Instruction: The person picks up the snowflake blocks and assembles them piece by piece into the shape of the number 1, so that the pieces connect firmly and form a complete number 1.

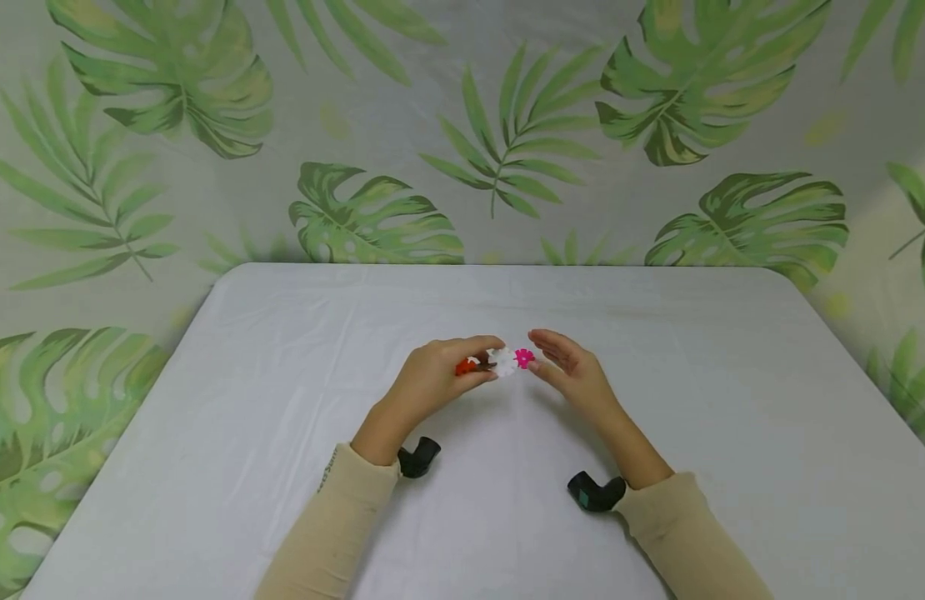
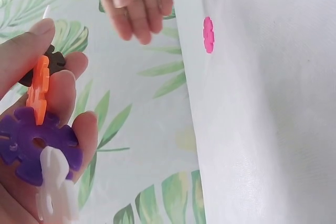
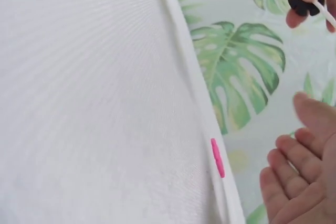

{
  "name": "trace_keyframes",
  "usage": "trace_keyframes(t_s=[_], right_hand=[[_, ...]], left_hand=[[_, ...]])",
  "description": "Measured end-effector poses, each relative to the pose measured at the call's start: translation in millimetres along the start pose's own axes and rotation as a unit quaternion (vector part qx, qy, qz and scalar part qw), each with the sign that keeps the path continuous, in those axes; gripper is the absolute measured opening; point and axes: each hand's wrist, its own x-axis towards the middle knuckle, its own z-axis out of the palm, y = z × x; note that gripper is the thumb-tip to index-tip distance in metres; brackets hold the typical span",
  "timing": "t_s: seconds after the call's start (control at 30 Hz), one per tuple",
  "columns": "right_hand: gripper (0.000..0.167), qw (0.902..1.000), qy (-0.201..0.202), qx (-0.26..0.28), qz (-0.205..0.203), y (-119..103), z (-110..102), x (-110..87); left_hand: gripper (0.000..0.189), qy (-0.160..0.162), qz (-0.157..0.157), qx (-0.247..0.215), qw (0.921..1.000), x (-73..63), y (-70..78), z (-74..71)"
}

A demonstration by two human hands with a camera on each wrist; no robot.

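My left hand [image 1: 436,367] holds a joined chain of notched plastic discs between thumb and fingers. In the left wrist view the chain shows an orange disc [image 2: 39,90], a purple disc [image 2: 21,142], a white disc [image 2: 58,192] and a dark disc [image 2: 56,60] partly behind the thumb. A white disc [image 1: 503,362] shows at its fingertips in the head view. My right hand [image 1: 578,371] holds nothing, palm turned inward and fingers fairly straight. A pink disc [image 2: 209,35] lies on the table, apart from both hands in the wrist views.
A white cloth covers the table [image 1: 462,517], its far edge meeting a leaf-patterned backdrop [image 1: 507,150]. Black wrist devices [image 1: 596,492] stick out from both beige sleeves [image 1: 691,533].
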Motion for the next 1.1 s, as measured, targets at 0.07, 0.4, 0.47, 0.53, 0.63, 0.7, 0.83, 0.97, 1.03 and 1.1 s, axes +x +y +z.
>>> trace_keyframes(t_s=[0.07, 0.4, 0.47, 0.53, 0.63, 0.7, 0.83, 0.97, 1.03, 1.1], right_hand=[[0.046, 0.9996, -0.004, -0.019, 0.021, 9.1, 0.1, 0.7], [0.049, 0.9949, -0.015, -0.084, 0.054, 24.1, 2.4, 5.1], [0.047, 0.994, -0.018, -0.092, 0.057, 13.8, 3.3, 5.4], [0.046, 0.9925, -0.02, -0.104, 0.061, 14.4, 2.3, 7.6], [0.042, 0.9893, -0.02, -0.128, 0.067, 20.6, 0.2, 12.4], [0.04, 0.9873, -0.017, -0.141, 0.071, 32.9, -1.7, 16.3], [0.035, 0.9853, -0.012, -0.152, 0.077, 34.0, -0.8, 19.4], [0.032, 0.9853, -0.005, -0.151, 0.08, 34.2, 1.1, 19.1], [0.032, 0.9852, -0.004, -0.153, 0.078, 34.7, 1.8, 18.5], [0.033, 0.9845, -0.004, -0.157, 0.079, 34.8, 2.4, 18.2]], left_hand=[[0.039, 0.001, 0.0, 0.001, 1.0, 0.0, -0.2, -0.3], [0.038, -0.001, -0.004, 0.007, 1.0, -0.3, -1.3, -1.1], [0.038, -0.001, -0.004, 0.007, 1.0, -0.3, -1.8, -0.9], [0.038, 0.0, -0.004, 0.008, 1.0, -0.4, -2.1, -0.8], [0.038, -0.002, -0.006, 0.007, 1.0, -0.3, -1.9, -1.7], [0.038, -0.003, -0.009, 0.008, 0.9999, -0.2, -1.6, -2.6], [0.038, -0.004, -0.014, 0.005, 0.9999, -0.1, -1.5, -4.2], [0.037, -0.004, -0.014, 0.004, 0.9999, -0.2, -2.0, -4.5], [0.037, -0.005, -0.015, 0.004, 0.9999, -0.5, -2.3, -4.7], [0.037, -0.006, -0.017, 0.004, 0.9998, -0.7, -2.3, -4.8]])
